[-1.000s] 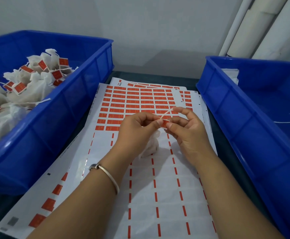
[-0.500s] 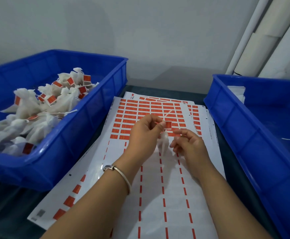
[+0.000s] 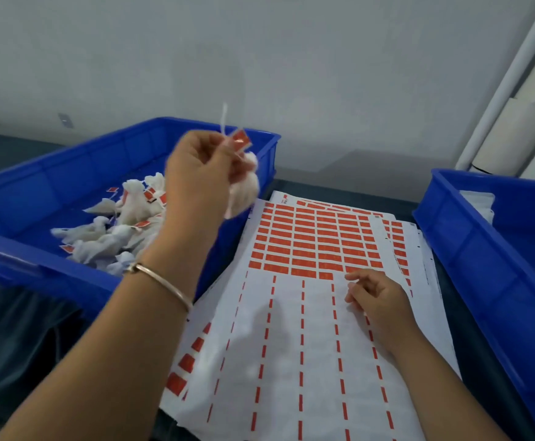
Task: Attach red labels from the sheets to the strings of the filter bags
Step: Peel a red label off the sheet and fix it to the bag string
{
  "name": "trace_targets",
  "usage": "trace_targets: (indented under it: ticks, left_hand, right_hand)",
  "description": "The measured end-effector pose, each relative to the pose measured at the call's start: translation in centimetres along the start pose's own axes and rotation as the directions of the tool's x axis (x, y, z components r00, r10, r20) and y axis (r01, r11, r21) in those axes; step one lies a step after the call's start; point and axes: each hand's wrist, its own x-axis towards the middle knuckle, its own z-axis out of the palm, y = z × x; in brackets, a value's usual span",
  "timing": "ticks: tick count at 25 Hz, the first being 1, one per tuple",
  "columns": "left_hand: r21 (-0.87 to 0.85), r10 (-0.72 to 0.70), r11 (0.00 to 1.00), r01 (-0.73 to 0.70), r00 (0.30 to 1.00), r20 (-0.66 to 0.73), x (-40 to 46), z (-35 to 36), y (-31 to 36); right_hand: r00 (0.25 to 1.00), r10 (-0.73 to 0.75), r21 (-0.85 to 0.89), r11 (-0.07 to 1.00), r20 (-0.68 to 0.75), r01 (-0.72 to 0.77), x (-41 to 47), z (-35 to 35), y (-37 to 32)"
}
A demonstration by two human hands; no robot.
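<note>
My left hand [image 3: 201, 173] is raised over the right rim of the left blue bin [image 3: 69, 268]. It pinches the string of a white filter bag [image 3: 242, 192], which hangs blurred below the fingers, with a red label [image 3: 240, 141] folded on the string. My right hand [image 3: 376, 297] rests on the label sheet [image 3: 291, 329] with loosely curled fingers, holding nothing, just below the remaining rows of red labels [image 3: 314, 246]. A pile of labelled filter bags [image 3: 116, 230] lies in the left bin.
A second blue bin [image 3: 495, 249] stands on the right, with something white at its far end. More label sheets lie under the top one. A grey wall and white pipes [image 3: 514, 74] rise behind. The dark table edge shows at lower left.
My left hand has lifted the labelled filter bag up and left, from above the sheet toward the left bin. My right hand let go and dropped onto the sheet. The camera tilted up.
</note>
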Motion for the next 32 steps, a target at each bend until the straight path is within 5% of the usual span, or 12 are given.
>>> trace_targets:
  ticks: [3,6,11,14,18,23,27,32]
  left_hand:
    - [0.215,0.187,0.966,-0.146,0.965,-0.185,1.9,-4.5,1.1]
    - [0.468,0.228,0.878,-0.103,0.949,-0.219,3.2,-8.9,0.4]
    - [0.815,0.039,0.573,0.086,0.990,-0.132,4.5,-12.4,-2.6]
    - [0.906,-0.156,0.417,0.072,0.988,-0.007,4.4,-11.9,-3.5]
    - [0.905,-0.197,0.424,-0.025,0.973,0.119,3.7,-9.8,-3.8]
    - [0.801,-0.061,0.580,-0.151,0.972,0.227,0.7,-4.9,-3.2]
    - [0.693,-0.205,0.689,-0.213,0.859,0.468,-3.3,2.0,-4.7]
    - [0.735,-0.393,0.636,-0.235,0.720,0.571,-8.3,8.3,-10.1]
  right_hand:
    - [1.000,-0.003,-0.012,1.000,-0.022,0.002,0.0,0.0,0.0]
    - [0.999,-0.010,-0.036,0.999,-0.031,0.009,-0.1,0.0,-0.1]
    - [0.999,-0.010,-0.054,0.998,-0.032,0.008,-0.1,0.1,-0.4]
    - [1.000,-0.001,-0.062,0.998,-0.022,-0.001,0.0,0.2,-0.7]
    - [1.000,0.022,-0.080,0.997,-0.005,-0.022,0.0,0.3,-0.9]
    - [0.998,0.008,-0.218,0.976,0.068,0.007,0.2,0.8,-0.9]
    - [0.985,0.043,-0.459,0.888,0.167,0.039,1.0,1.1,-1.3]
    - [0.982,0.065,-0.459,0.888,0.176,0.024,3.2,-2.2,-4.9]
